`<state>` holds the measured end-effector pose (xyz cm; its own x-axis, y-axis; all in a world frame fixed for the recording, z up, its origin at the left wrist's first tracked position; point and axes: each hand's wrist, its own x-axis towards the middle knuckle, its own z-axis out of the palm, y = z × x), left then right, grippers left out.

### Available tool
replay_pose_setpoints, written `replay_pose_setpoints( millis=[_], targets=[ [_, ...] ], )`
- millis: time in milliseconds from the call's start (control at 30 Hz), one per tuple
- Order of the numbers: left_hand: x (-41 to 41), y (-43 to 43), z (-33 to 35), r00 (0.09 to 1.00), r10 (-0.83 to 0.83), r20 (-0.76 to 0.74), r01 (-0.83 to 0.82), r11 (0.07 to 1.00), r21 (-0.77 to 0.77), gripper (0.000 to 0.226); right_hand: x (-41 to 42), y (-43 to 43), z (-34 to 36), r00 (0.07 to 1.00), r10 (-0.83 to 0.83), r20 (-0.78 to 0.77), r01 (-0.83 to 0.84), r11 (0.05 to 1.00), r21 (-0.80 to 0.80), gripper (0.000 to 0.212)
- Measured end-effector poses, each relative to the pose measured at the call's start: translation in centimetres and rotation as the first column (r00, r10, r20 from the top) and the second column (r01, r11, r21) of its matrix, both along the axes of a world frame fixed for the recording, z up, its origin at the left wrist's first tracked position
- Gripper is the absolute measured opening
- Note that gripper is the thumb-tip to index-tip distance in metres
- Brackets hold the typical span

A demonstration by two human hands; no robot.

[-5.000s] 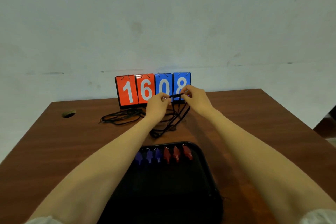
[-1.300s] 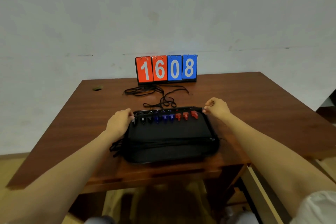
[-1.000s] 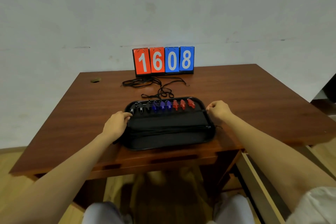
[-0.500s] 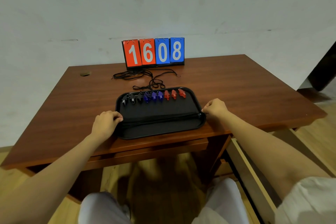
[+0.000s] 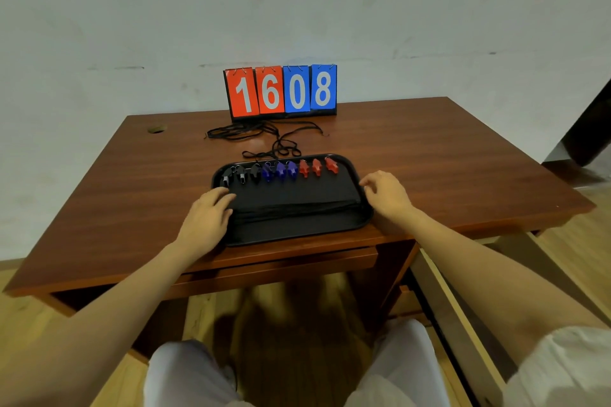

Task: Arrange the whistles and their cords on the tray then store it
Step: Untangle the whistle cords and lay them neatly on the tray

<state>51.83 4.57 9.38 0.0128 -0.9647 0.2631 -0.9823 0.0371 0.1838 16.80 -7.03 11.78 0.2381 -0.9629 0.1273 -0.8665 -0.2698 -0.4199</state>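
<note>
A black tray [image 5: 297, 231] lies at the table's front edge. Along its far rim stands a row of whistles: three black [image 5: 241, 172], three blue [image 5: 280, 170], three red [image 5: 316, 166]. Straightened black cords [image 5: 297, 208] lie across the tray's middle. More loose black cords [image 5: 251, 132] lie on the table behind the tray. My left hand [image 5: 206, 218] rests over the tray's left edge, fingers lying on the tray. My right hand [image 5: 385, 192] hovers by the tray's right rim with its fingers apart, holding nothing.
A flip scoreboard [image 5: 281, 91] reading 1608 stands at the back of the wooden table [image 5: 446, 158], against the wall. A cable hole [image 5: 156, 129] is at back left. An open drawer [image 5: 463, 324] juts out below right. My knees are under the table.
I have moved back from the table, so the view now takes in the floor and drawer. My right hand has let go of the tray's right rim and opened; the left slid onto the tray.
</note>
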Motion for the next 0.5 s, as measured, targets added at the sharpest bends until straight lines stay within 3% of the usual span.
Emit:
replay_pose_setpoints(
  millis=[167,333,500],
  targets=[
    [-1.8,-0.6,-0.7,0.984,-0.178,0.003,0.175,0.970,0.166,0.044,0.9,0.9,-1.2,0.948,0.272,-0.163,-0.262,0.962,0.083,0.037],
    [-1.8,-0.5,-1.4,0.985,-0.156,0.078,0.130,0.955,0.267,0.043,0.7,1.5,-2.3,0.911,0.292,-0.290,-0.282,0.956,0.079,0.036],
    [-1.8,-0.4,-1.7,0.986,-0.157,0.060,0.145,0.974,0.175,0.041,0.7,1.5,-2.4,0.923,0.280,-0.264,-0.289,0.957,0.005,0.035]
  ],
)
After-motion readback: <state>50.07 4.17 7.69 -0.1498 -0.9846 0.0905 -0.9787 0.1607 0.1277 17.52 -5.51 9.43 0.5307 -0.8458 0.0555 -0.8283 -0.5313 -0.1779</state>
